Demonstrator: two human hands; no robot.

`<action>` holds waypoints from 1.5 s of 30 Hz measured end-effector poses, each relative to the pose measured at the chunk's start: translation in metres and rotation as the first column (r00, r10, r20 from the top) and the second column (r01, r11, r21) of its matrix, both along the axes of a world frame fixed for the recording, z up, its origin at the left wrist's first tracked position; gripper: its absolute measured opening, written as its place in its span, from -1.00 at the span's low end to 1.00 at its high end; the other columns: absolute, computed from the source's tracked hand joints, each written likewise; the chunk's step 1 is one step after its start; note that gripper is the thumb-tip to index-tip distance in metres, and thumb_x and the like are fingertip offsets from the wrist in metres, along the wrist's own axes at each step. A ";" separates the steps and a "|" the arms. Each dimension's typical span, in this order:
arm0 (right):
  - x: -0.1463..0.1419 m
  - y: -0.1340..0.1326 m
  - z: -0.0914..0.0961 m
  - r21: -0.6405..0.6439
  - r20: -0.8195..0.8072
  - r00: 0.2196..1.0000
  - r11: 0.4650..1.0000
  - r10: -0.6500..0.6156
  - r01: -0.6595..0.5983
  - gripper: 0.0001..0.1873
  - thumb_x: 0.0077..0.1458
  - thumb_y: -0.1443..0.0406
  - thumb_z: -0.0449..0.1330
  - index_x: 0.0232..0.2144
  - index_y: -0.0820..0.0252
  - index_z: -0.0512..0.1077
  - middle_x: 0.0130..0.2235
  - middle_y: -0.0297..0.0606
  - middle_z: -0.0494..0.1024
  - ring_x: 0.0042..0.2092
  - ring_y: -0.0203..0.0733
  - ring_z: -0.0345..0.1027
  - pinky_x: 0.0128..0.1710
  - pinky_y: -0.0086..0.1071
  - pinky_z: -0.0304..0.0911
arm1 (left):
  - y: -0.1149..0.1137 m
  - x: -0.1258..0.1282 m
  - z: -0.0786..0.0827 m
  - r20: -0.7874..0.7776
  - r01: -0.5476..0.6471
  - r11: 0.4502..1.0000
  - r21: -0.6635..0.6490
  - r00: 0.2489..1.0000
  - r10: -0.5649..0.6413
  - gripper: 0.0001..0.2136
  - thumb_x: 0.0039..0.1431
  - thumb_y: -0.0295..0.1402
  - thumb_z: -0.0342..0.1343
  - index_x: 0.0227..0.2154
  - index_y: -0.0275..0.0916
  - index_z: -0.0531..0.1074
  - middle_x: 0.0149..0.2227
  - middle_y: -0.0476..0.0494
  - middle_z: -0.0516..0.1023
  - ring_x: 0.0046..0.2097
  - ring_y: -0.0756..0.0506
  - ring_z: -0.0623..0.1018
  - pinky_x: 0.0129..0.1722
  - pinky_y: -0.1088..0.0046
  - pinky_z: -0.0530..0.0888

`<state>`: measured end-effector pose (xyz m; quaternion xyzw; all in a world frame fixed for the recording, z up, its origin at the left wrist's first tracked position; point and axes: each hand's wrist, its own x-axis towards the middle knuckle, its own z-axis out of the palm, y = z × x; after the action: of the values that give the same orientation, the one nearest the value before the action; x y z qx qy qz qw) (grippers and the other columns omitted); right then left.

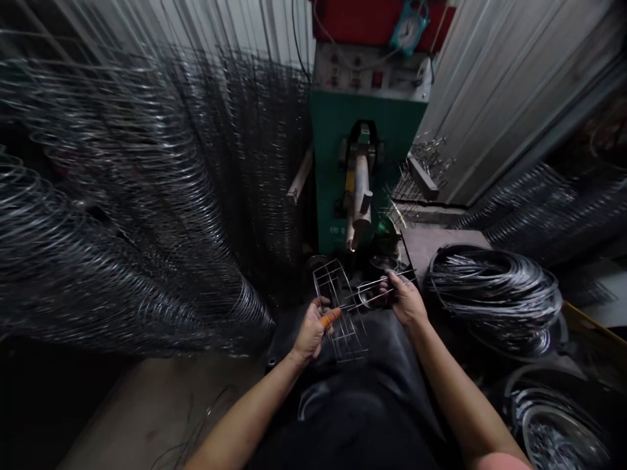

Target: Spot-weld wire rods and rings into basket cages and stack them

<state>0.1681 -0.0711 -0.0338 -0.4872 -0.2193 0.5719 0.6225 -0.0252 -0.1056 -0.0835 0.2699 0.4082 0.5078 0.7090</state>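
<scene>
A small wire cage frame (340,307) rests on my lap in front of a green welding machine (365,170). My left hand (311,333) grips the frame's left side, fingers closed; an orange cover sits on one finger. My right hand (404,300) is closed on a bent wire piece (375,290) that lies across the frame's upper right side. The machine's electrode arm (360,196) hangs just above and behind the frame.
Large stacks of wire rings (122,215) fill the left side. A coil of wire (494,287) lies to the right of my right hand, with more coils (558,431) at the lower right. Finished wire parts (421,170) pile beside the machine. Corrugated wall behind.
</scene>
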 end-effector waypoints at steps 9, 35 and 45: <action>-0.002 0.051 -0.005 0.050 -0.038 0.999 0.998 -0.026 0.028 -0.65 -0.38 0.26 0.42 -0.47 0.19 0.41 -0.55 -0.39 0.48 -0.54 -0.38 0.34 -0.63 -0.58 0.28 | 0.054 0.017 0.012 -0.095 -0.040 0.999 -0.008 0.995 0.039 -0.52 -0.24 -0.22 0.30 -0.30 -0.21 0.18 -0.52 0.17 0.17 -0.63 0.18 0.15 -0.68 0.63 0.04; 0.014 0.125 -0.026 0.108 -0.052 0.998 0.994 -0.022 0.028 -0.72 -0.36 0.31 0.38 -0.54 0.26 0.38 -0.57 -0.37 0.44 -0.55 -0.35 0.33 -0.62 -0.51 0.30 | 0.105 0.035 0.012 -0.019 -0.109 0.989 -0.105 0.994 0.107 -0.49 -0.36 -0.22 0.36 -0.37 -0.22 0.19 -0.60 0.22 0.11 -0.68 0.20 0.09 -0.73 0.66 -0.01; 0.024 0.118 -0.019 -0.061 0.030 0.997 0.996 0.066 -0.064 -0.73 -0.30 0.24 0.37 -0.49 0.23 0.42 -0.61 -0.42 0.40 -0.60 -0.40 0.26 -0.69 -0.56 0.24 | 0.106 0.035 0.009 0.001 -0.134 0.989 -0.054 0.991 0.135 -0.53 -0.34 -0.27 0.35 -0.38 -0.21 0.20 -0.52 0.17 0.21 -0.65 0.20 0.13 -0.71 0.67 0.00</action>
<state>0.1917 0.0469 -0.0528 -0.5076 -0.2275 0.5902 0.5850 0.0095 -0.0001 -0.0742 0.2214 0.4374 0.5439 0.6810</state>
